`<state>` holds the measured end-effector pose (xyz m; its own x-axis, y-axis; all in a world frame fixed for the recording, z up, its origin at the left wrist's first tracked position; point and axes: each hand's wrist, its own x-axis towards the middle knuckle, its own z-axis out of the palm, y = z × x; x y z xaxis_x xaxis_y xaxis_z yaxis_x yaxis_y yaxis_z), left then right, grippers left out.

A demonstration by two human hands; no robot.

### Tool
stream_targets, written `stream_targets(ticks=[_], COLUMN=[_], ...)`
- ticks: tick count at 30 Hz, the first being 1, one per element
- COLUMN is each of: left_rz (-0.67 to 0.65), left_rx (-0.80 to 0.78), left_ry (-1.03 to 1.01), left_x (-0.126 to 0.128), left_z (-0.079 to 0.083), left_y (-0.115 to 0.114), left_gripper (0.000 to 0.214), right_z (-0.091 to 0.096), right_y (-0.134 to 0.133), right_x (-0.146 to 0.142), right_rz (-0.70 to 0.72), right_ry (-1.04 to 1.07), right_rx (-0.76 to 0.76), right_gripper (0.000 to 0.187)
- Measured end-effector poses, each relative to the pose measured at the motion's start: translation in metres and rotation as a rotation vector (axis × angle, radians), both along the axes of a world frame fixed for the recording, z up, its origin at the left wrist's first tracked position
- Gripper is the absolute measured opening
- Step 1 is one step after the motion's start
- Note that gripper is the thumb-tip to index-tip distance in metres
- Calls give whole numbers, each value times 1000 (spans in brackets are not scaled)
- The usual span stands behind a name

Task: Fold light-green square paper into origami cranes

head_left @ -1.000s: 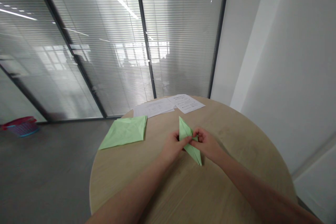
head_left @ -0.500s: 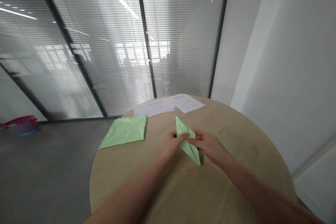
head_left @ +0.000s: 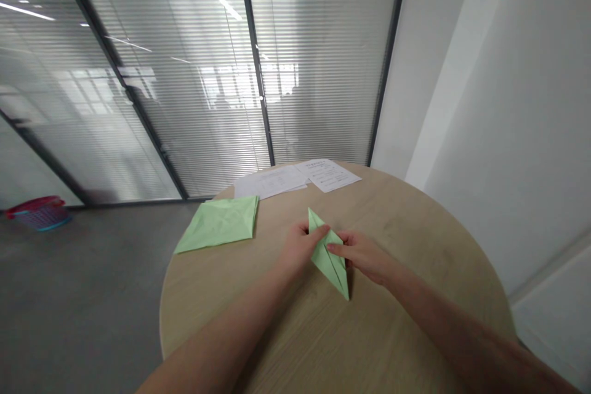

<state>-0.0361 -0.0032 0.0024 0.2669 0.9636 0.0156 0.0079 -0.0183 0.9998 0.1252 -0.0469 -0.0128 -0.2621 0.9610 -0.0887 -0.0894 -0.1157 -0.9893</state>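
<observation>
A light green paper folded into a long pointed shape [head_left: 330,261] lies on the round wooden table [head_left: 406,332]. My left hand [head_left: 298,248] grips its left edge, thumb pressed on top near the far tip. My right hand [head_left: 362,253] holds the right edge, with a finger laid across the paper's middle. Both hands rest on the tabletop with fingers curled around the paper.
A second green sheet [head_left: 220,222], folded flat, lies at the table's left edge. White printed papers [head_left: 295,177] sit at the far edge. Behind stand glass partitions with blinds. A red basket [head_left: 37,212] is on the grey floor at far left. A white wall runs along the right.
The folded paper has been lowered from a raised tilt to lie flatter on the table. Both hands have shifted slightly with it, and my right fingers now press along its middle.
</observation>
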Motion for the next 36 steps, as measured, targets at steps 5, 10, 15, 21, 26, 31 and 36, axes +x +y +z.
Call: stream_targets(ticks=[5,10,15,21,26,31,36], left_rz=[-53,106,103,70,75,122,137], left_rx=[148,309,457,482,498,466,498], left_ry=[9,-17,191,306,369,298,316], left_x=[1,-3,-7,-6,-6,-4,-5], left_z=[0,5,12,11,10,9,10], left_y=[1,4,1,-2,-1,-1,-2], left_gripper=[39,38,28,22,21,18,16], right_z=[-3,-1,1,-5,-8,-6,-1], right_y=[2,7,11,15,15,12,8], right_x=[2,7,11,12,9,6,3], right_rz=[-66,-209,-318,-309,-310,-301,-280], right_ry=[26,134,208,225,112,78,39], right_rx=[23,49,123,141,162,167,170], right_gripper=[35,41,34,35,38,38,38])
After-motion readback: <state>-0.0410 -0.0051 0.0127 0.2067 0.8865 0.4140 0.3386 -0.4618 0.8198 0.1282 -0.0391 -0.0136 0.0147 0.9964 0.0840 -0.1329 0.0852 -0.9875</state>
